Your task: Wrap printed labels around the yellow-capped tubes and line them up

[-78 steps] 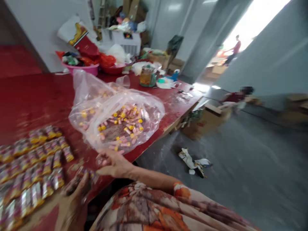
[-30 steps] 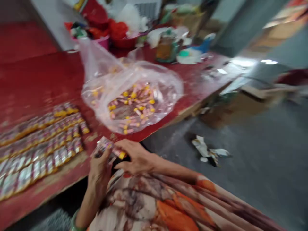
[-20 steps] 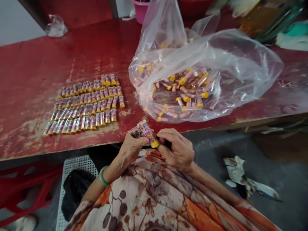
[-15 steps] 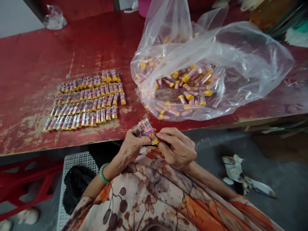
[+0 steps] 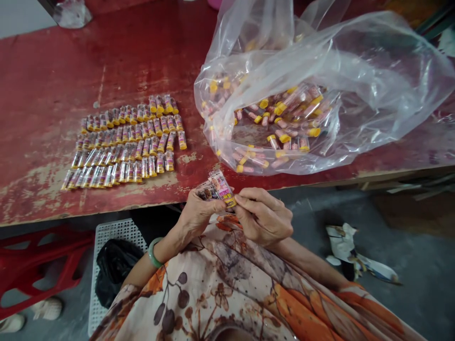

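My left hand [image 5: 197, 213] is closed on a small stack of printed labels [image 5: 208, 191], its thumb pressed across them near the table's front edge. The top label [image 5: 222, 187], pink and yellow with a picture, stands fanned out from the rest. With thumb and forefinger together, my right hand [image 5: 265, 215] pinches the lower right corner of that top label. Beyond my hands, a clear plastic bag [image 5: 377, 90] lies open, holding many small clear tubes [image 5: 280, 136] with pink contents and yellow caps. To the left, labelled tubes [image 5: 124, 154] lie side by side in several rows.
The worn red table [image 5: 42, 109] ends just in front of my lap. Below at left are a red plastic stool [image 5: 39, 270] and a white perforated stool [image 5: 97, 284] with a black bag [image 5: 117, 272] on it. Scraps [image 5: 344, 241] lie on the floor at right.
The view has shifted slightly, so table and bag sit a little higher. The top label has turned a little more upright between my hands; both hands keep their hold.
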A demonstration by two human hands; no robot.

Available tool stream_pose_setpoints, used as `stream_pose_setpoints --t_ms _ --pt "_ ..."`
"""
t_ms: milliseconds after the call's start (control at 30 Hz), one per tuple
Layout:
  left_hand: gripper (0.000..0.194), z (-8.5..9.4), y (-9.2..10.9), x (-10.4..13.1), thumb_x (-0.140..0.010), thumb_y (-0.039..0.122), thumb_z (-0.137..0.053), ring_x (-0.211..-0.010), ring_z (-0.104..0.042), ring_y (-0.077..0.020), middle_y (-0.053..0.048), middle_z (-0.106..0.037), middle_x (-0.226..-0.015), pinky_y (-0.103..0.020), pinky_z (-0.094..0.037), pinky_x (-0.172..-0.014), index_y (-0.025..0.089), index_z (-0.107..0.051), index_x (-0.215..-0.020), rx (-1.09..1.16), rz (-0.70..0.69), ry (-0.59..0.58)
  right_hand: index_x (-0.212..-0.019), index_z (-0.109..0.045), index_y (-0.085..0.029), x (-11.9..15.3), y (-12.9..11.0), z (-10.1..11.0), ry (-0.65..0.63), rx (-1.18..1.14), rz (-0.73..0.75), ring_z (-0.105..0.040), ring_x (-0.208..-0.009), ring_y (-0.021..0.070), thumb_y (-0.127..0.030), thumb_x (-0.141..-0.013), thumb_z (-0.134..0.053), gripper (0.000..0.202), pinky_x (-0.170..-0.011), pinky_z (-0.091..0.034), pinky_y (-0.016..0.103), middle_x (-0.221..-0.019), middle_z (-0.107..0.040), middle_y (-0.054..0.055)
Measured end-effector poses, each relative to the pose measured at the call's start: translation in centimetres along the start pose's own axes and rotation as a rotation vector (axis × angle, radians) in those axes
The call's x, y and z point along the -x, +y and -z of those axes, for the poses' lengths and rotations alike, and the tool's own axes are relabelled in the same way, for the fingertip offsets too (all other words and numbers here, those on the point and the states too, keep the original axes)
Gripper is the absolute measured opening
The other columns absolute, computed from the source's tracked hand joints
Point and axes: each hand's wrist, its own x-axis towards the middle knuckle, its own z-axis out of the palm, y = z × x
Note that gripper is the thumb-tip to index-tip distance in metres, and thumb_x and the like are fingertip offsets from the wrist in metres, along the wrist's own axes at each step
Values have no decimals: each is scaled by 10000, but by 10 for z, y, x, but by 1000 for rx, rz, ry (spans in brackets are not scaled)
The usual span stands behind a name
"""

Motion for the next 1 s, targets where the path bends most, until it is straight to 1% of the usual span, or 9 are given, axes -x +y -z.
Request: stream_pose_setpoints --t_ms 133,333,467,600,667,767,800,900,1000 --pt "395 2 2 -2 -536 373 -877 -720 -651 -175 -43 -721 -818 -306 -515 -732 177 -733 -848 22 -20 -11 -918 -663 -188 3 3 1 -55 9 -33 -647 -693 130 -30 -754 -632 230 -572 -528 239 -824 -668 36" --pt "411 4 5 -1 -548 425 -861 -741 -670 -207 -57 -719 -786 -324 -526 -725 166 -731 -839 13 16 9 -917 -667 -199 1 3 -5 -30 17 -29 -635 -672 121 -52 -766 -639 213 -559 -513 234 -809 -663 27" --pt "341 5 6 0 -616 398 -833 -709 -669 -199 -54 -716 -761 -318 -526 -702 163 -732 -842 31 21 -4 -902 -653 -196 -1 3 -7 -40 53 13 -625 -658 117 -54 -771 -631 194 -544 -495 225 -786 -654 28" --pt "341 10 5 -2 -618 400 -830 -627 -635 -157 -45 -704 -727 -286 -517 -652 148 -722 -822 31 2 46 -851 -631 -199 -4 3 -5 -78 52 71 -615 -653 115 -49 -760 -629 175 -559 -492 228 -778 -644 21" --pt "335 15 6 -2 -619 402 -828 -612 -621 -141 -37 -697 -714 -271 -513 -634 142 -717 -799 34 -11 60 -820 -621 -202 -9 2 -4 -144 -35 -23 -621 -669 121 -66 -767 -624 145 -580 -499 235 -788 -646 21" --pt "282 23 9 -1 -579 316 -854 -589 -604 -127 -24 -692 -691 -255 -506 -609 133 -714 -742 -9 -15 76 -846 -626 -199 -20 4 -12 -319 -172 -367 -614 -636 123 -175 -801 -634 52 -572 -505 242 -775 -653 19" --pt "272 26 11 0 -555 281 -863 -572 -594 -120 -17 -685 -668 -246 -498 -595 131 -712 -725 -30 -19 91 -872 -630 -195 -24 4 -18 -377 -208 -490 -605 -610 123 -234 -798 -653 86 -552 -501 243 -756 -654 17" --pt "267 38 18 2 -518 242 -874 -544 -570 -105 -6 -665 -619 -223 -481 -568 123 -705 -686 -54 -66 143 -895 -634 -175 -35 6 -41 -528 -310 -759 -592 -574 133 -368 -719 -726 276 -527 -492 254 -698 -652 18" --pt "321 56 26 1 -532 298 -872 -510 -570 -104 -13 -662 -599 -216 -484 -525 114 -714 -742 -5 -106 249 -839 -630 -163 -53 9 -73 -600 -439 -882 -610 -615 145 -385 -616 -775 347 -563 -497 262 -706 -662 28"
